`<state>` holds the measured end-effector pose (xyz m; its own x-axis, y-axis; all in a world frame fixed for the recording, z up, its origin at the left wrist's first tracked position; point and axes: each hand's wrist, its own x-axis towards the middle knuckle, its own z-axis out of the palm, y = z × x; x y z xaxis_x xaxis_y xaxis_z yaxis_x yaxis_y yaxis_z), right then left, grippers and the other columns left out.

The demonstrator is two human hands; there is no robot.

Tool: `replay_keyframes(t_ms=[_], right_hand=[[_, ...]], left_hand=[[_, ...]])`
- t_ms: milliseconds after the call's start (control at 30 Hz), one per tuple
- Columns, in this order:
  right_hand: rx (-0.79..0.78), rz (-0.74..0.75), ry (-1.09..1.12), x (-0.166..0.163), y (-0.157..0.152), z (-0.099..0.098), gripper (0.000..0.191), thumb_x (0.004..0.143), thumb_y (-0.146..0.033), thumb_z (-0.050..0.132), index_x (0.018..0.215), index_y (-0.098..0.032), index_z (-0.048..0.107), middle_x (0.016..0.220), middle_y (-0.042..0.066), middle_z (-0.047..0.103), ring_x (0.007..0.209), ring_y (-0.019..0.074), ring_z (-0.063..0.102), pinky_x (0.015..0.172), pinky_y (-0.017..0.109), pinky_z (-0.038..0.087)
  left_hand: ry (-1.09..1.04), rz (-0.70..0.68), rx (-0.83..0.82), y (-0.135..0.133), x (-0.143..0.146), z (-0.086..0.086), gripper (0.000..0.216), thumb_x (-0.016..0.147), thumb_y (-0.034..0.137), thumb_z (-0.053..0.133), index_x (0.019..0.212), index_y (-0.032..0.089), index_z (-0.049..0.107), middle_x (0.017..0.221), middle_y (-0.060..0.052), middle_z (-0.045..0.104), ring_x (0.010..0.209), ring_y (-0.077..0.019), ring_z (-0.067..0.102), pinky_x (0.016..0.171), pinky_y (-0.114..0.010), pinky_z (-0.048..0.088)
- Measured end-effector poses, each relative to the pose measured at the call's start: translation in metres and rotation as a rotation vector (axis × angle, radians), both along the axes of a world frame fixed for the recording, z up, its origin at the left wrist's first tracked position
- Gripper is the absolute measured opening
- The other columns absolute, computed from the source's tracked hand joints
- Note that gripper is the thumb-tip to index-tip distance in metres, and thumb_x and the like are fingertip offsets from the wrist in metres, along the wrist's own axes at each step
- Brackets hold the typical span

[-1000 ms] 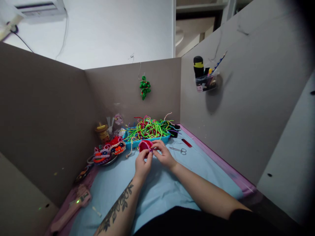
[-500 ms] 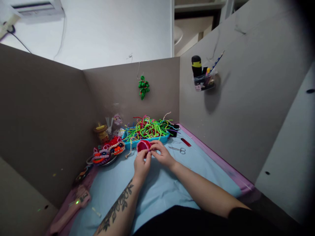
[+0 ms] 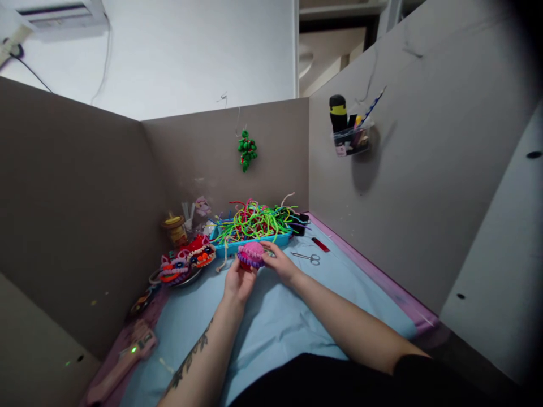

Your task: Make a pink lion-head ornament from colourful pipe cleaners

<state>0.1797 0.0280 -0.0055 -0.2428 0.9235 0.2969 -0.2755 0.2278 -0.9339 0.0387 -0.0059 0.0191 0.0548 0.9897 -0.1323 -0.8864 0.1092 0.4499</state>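
Note:
Between both hands is a small rounded fuzzy craft piece, pink on top with a purple bumpy band and red below. My left hand grips it from below and the left, fingers curled round its edge. On the other side my right hand holds it, fingertips at its upper right. Just behind stands a blue tray heaped with chenille stems, mostly bright green. To the right a pair of scissors lies on the light blue cloth.
Finished-looking fuzzy pieces fill a metal dish at the left. A pink glue-gun-like tool with a green light lies front left. A red strip is near the scissors. Grey partitions enclose the table; a small bin hangs right.
The craft piece has been turned over: its red hollow opening faced me, and now its pink rounded top and purple band show. My left hand has rolled palm-up beneath it.

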Motion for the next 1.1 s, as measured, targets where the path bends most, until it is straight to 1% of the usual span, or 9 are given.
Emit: replay_keyframes(t_ms=[67, 133, 300, 433, 533, 633, 700, 767, 1100], right_hand=[[-0.135, 0.085, 0.090, 0.000, 0.002, 0.000, 0.045, 0.071, -0.038, 0.067, 0.113, -0.027, 0.056, 0.113, 0.005, 0.058, 0.094, 0.0208, 0.060, 0.073, 0.032, 0.050], [-0.211, 0.098, 0.155, 0.001, 0.005, -0.002, 0.042, 0.069, -0.038, 0.069, 0.108, -0.026, 0.058, 0.103, 0.004, 0.061, 0.089, 0.0199, 0.060, 0.069, 0.031, 0.050], [-0.214, -0.004, 0.146, 0.000, 0.008, -0.005, 0.035, 0.069, -0.041, 0.068, 0.097, -0.022, 0.061, 0.090, 0.002, 0.062, 0.077, 0.0164, 0.059, 0.063, 0.027, 0.046], [-0.107, -0.055, 0.077, -0.003, 0.007, -0.005, 0.034, 0.071, -0.040, 0.064, 0.101, -0.023, 0.060, 0.092, 0.003, 0.062, 0.075, 0.0155, 0.059, 0.061, 0.026, 0.045], [0.021, -0.181, -0.012, -0.003, 0.005, -0.004, 0.035, 0.076, -0.034, 0.058, 0.109, -0.024, 0.055, 0.099, 0.004, 0.059, 0.076, 0.0154, 0.058, 0.062, 0.027, 0.046], [0.279, -0.384, -0.175, 0.000, 0.000, -0.001, 0.023, 0.076, -0.025, 0.055, 0.099, -0.021, 0.058, 0.094, 0.004, 0.058, 0.078, 0.0162, 0.055, 0.068, 0.029, 0.046], [0.462, -0.443, -0.299, 0.003, -0.004, 0.001, 0.014, 0.077, -0.021, 0.053, 0.090, -0.020, 0.060, 0.088, 0.004, 0.058, 0.079, 0.0170, 0.054, 0.073, 0.030, 0.046], [0.565, -0.452, -0.385, 0.004, -0.007, 0.003, 0.014, 0.078, -0.019, 0.054, 0.090, -0.020, 0.061, 0.086, 0.004, 0.058, 0.079, 0.0175, 0.053, 0.075, 0.031, 0.045], [0.602, -0.473, -0.533, 0.007, -0.003, 0.001, 0.010, 0.078, -0.017, 0.054, 0.086, -0.020, 0.060, 0.083, 0.004, 0.057, 0.081, 0.0191, 0.053, 0.073, 0.031, 0.044]], left_hand=[[0.020, -0.006, -0.005, -0.001, 0.004, -0.001, 0.018, 0.090, 0.019, 0.045, 0.087, 0.015, 0.063, 0.082, -0.006, 0.067, 0.071, -0.0150, 0.063, 0.051, -0.022, 0.050], [0.058, 0.013, -0.010, -0.002, 0.006, -0.002, 0.018, 0.090, 0.019, 0.045, 0.088, 0.016, 0.063, 0.083, -0.006, 0.067, 0.074, -0.0156, 0.063, 0.057, -0.025, 0.052], [0.226, -0.054, 0.061, -0.007, 0.007, -0.009, 0.008, 0.081, 0.016, 0.059, 0.088, 0.018, 0.062, 0.081, -0.003, 0.068, 0.073, -0.0157, 0.063, 0.069, -0.033, 0.054], [0.330, -0.015, 0.125, -0.004, 0.005, -0.015, 0.020, 0.069, 0.004, 0.067, 0.085, 0.015, 0.063, 0.078, -0.003, 0.068, 0.070, -0.0131, 0.064, 0.071, -0.027, 0.053], [0.317, 0.032, 0.099, 0.000, 0.004, -0.014, 0.017, 0.071, 0.002, 0.064, 0.084, 0.014, 0.063, 0.079, -0.004, 0.070, 0.074, -0.0133, 0.066, 0.073, -0.024, 0.053], [0.294, 0.074, 0.033, 0.001, 0.004, -0.010, 0.015, 0.077, 0.000, 0.058, 0.080, 0.014, 0.063, 0.075, -0.004, 0.069, 0.069, -0.0113, 0.067, 0.070, -0.020, 0.054], [0.280, 0.093, 0.025, 0.001, 0.005, -0.008, 0.017, 0.077, -0.002, 0.056, 0.080, 0.014, 0.062, 0.075, -0.003, 0.069, 0.068, -0.0109, 0.067, 0.069, -0.020, 0.054], [0.270, 0.098, 0.043, -0.001, 0.006, -0.008, 0.019, 0.075, -0.004, 0.056, 0.080, 0.013, 0.063, 0.075, -0.004, 0.070, 0.069, -0.0115, 0.067, 0.070, -0.021, 0.055], [0.247, 0.071, 0.141, -0.006, 0.014, -0.014, 0.028, 0.065, -0.007, 0.062, 0.085, 0.012, 0.063, 0.084, -0.006, 0.070, 0.078, -0.0144, 0.068, 0.078, -0.024, 0.053]])
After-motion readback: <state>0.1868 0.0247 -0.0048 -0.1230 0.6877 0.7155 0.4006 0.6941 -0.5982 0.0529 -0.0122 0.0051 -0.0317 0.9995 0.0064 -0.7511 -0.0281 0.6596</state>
